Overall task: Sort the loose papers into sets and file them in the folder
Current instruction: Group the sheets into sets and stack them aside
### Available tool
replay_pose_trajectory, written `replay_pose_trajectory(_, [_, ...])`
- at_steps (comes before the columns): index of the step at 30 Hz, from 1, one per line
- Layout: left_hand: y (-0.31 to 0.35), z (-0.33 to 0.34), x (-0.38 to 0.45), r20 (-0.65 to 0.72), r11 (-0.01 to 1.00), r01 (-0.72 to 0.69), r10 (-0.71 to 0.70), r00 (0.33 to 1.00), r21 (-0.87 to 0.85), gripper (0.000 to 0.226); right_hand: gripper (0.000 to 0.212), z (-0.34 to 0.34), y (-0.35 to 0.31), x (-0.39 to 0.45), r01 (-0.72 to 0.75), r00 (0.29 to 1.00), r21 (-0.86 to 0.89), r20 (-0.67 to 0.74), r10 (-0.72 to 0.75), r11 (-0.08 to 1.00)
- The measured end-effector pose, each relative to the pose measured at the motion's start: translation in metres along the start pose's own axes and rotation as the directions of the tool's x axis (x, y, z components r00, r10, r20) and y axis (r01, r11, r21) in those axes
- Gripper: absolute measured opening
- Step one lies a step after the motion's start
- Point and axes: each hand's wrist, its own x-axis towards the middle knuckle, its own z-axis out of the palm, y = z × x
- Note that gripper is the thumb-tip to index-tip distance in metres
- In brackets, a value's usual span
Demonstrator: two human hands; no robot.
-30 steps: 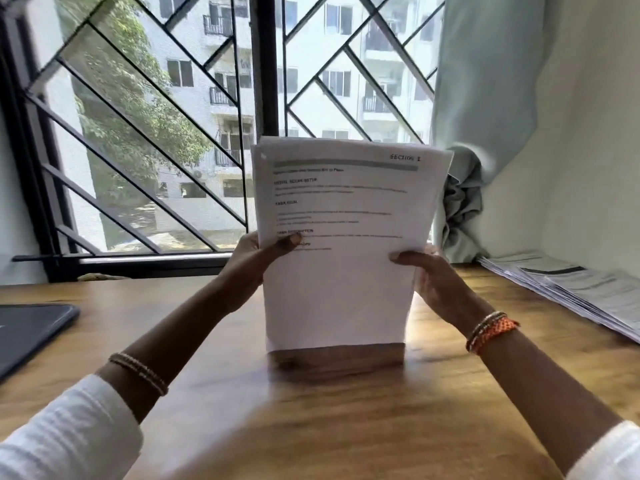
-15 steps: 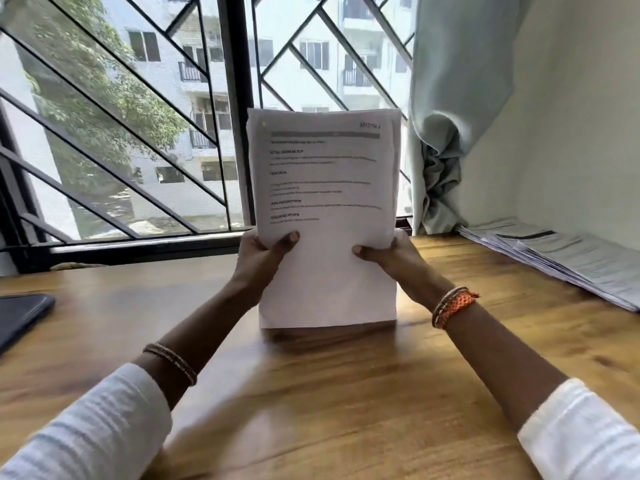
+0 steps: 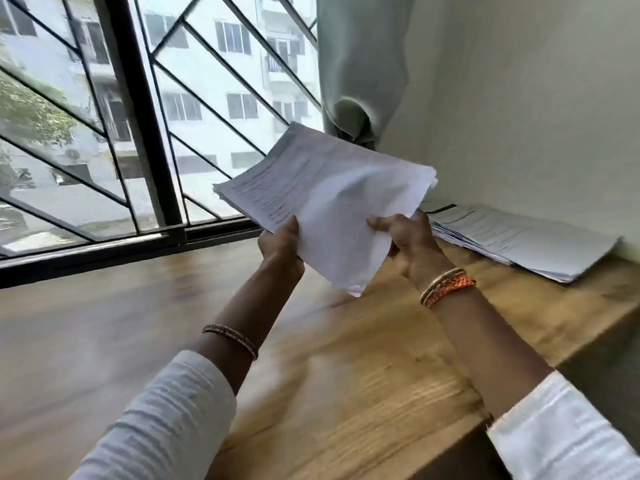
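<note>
Both hands hold one stack [image 3: 332, 195] of printed sheets clear of the table [image 3: 138, 323], tilted so the far edge rises toward the window [image 3: 156, 116] and one near corner hangs lowest, just above the wood. Left hand [image 3: 281, 245] grips the stack's left near edge, thumb on the top sheet, fingers under and hidden. Right hand [image 3: 407, 237] grips the right near edge, thumb lying across the top sheet, fingers curled beneath. Top sheet shows lines of text; blur makes them unreadable. Sheet edges at the right far corner are slightly fanned, not flush. A second pile [image 3: 519, 240] of papers lies flat on the table at the right, against the wall [image 3: 519, 98], well apart from the held stack's lowest corner; the held stack's right edge overlaps it in view, contact cannot be told. Curtain [image 3: 360, 64] hangs in the corner behind the stack. Left wrist carries a thin beaded bracelet [image 3: 231, 339]; right wrist carries orange and beaded bands [image 3: 446, 287]. White sleeves [image 3: 162, 420] cover both forearms. Whole frame motion-blurred.
</note>
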Motion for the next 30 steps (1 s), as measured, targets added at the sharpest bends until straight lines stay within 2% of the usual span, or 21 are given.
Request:
replay_pose_trajectory(3, [-0.017, 0.019, 0.019, 0.068, 0.995, 0.101, -0.102, 0.992, 0.021, 0.019, 0.034, -0.073, -0.020, 0.008, -0.020, 0.990, -0.100, -0.143, 0.006, 0.995])
replay_pose_trajectory(5, [-0.029, 0.031, 0.028, 0.109, 0.987, 0.150, -0.155, 0.982, 0.061, 0.018, 0.037, -0.127, -0.029, 0.015, 0.003, 0.960, -0.157, -0.274, -0.046, 0.988])
replay_pose_trajectory(8, [-0.059, 0.064, 0.022, 0.175, 0.978, 0.193, -0.205, 0.963, 0.083, 0.020, 0.045, -0.203, -0.045, 0.020, 0.073, 0.834, -0.289, -0.507, -0.217, 0.955])
replay_pose_trajectory(11, [-0.096, 0.091, 0.004, 0.249, 0.951, 0.196, -0.255, 0.934, 0.240, 0.022, 0.049, -0.259, -0.058, 0.020, 0.058, 0.752, -0.337, -0.604, -0.264, 0.940])
replay_pose_trajectory(13, [-0.121, 0.100, -0.006, 0.324, 0.906, 0.154, -0.294, 0.899, 0.395, 0.018, 0.042, -0.290, -0.061, 0.021, 0.035, 0.752, -0.225, -0.636, -0.174, 0.974])
replay_pose_trajectory(16, [-0.154, 0.100, -0.011, 0.451, 0.803, -0.040, -0.291, 0.844, 0.594, 0.016, 0.021, -0.329, -0.054, 0.030, 0.001, 0.832, 0.024, -0.555, 0.013, 1.000])
replay_pose_trajectory(18, [-0.165, 0.096, -0.006, 0.506, 0.712, -0.157, -0.309, 0.806, 0.685, 0.020, 0.024, -0.351, -0.047, 0.040, -0.022, 0.836, 0.113, -0.543, 0.080, 0.993])
replay_pose_trajectory(20, [-0.168, 0.090, 0.000, 0.522, 0.676, -0.197, -0.317, 0.792, 0.710, 0.021, 0.039, -0.361, -0.044, 0.048, -0.058, 0.823, 0.102, -0.558, 0.106, 0.993])
replay_pose_trajectory(21, [-0.168, 0.089, 0.002, 0.518, 0.680, -0.190, -0.316, 0.795, 0.708, 0.022, 0.045, -0.368, -0.039, 0.056, -0.108, 0.813, 0.077, -0.567, 0.133, 0.991])
replay_pose_trajectory(22, [-0.167, 0.088, 0.003, 0.513, 0.688, -0.182, -0.312, 0.799, 0.702, 0.023, 0.039, -0.369, -0.037, 0.061, -0.135, 0.807, 0.041, -0.575, 0.134, 0.990])
replay_pose_trajectory(23, [-0.166, 0.088, 0.003, 0.514, 0.691, -0.183, -0.308, 0.801, 0.700, 0.024, 0.029, -0.370, -0.035, 0.066, -0.160, 0.784, -0.026, -0.610, 0.111, 0.987])
replay_pose_trajectory(24, [-0.165, 0.088, 0.003, 0.519, 0.684, -0.196, -0.305, 0.799, 0.703, 0.024, 0.028, -0.373, -0.032, 0.074, -0.157, 0.750, -0.093, -0.659, 0.057, 0.983])
replay_pose_trajectory(27, [-0.166, 0.088, 0.002, 0.535, 0.658, -0.229, -0.309, 0.787, 0.717, 0.022, 0.070, -0.360, -0.030, 0.083, -0.191, 0.612, -0.289, -0.782, -0.116, 0.938])
replay_pose_trajectory(30, [-0.167, 0.088, 0.002, 0.534, 0.662, -0.232, -0.298, 0.792, 0.713, 0.024, 0.081, -0.341, -0.027, 0.084, -0.338, 0.582, -0.490, -0.780, -0.231, 0.803])
